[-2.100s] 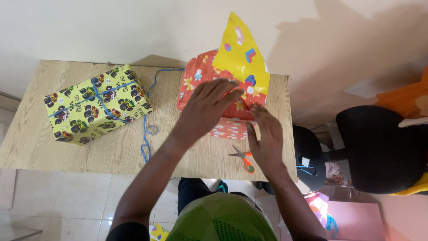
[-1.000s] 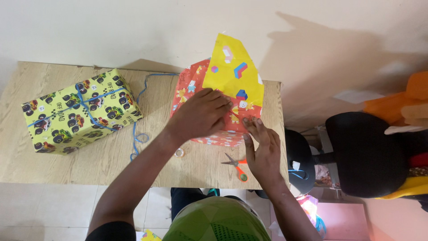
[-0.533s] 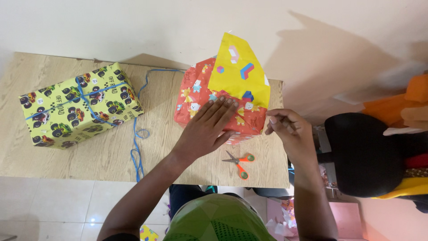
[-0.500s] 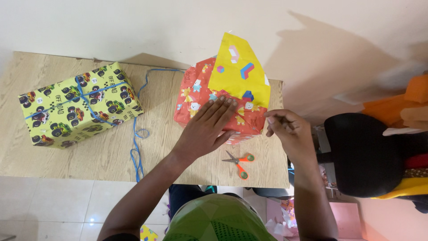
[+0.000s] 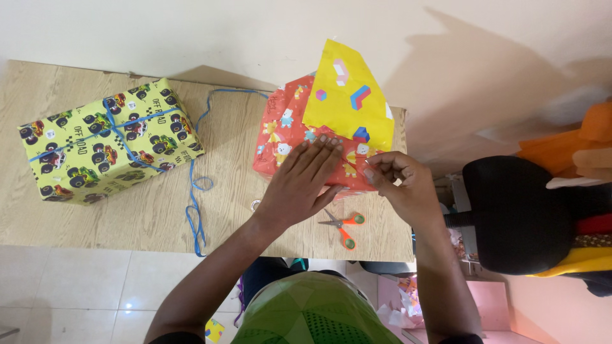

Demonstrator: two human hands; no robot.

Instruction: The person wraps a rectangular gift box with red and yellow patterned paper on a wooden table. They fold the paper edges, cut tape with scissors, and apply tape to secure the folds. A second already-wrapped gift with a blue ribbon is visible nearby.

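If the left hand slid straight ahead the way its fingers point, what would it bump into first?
Probably the yellow paper flap. The left hand lies flat on the red wrapped box, fingers pointing up and to the right at the flap's lower edge. How high the flap stands there is hard to judge.

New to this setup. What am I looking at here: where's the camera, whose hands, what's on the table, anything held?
There is no machine here: a person works with two bare hands. The single picture comes from a camera worn on the person's head, looking straight down, so the green shape at the bottom edge is their own headwear.

The left hand lies flat, fingers spread, on top of a red parcel, pressing the paper down. A loose yellow flap of paper stands up behind it. The right hand is at the parcel's right edge with its fingers pinched together; whether they hold anything is too small to tell.

Also on the wooden table: a yellow-green parcel tied with blue string, orange scissors, and a small tape roll. A black chair stands to the right.
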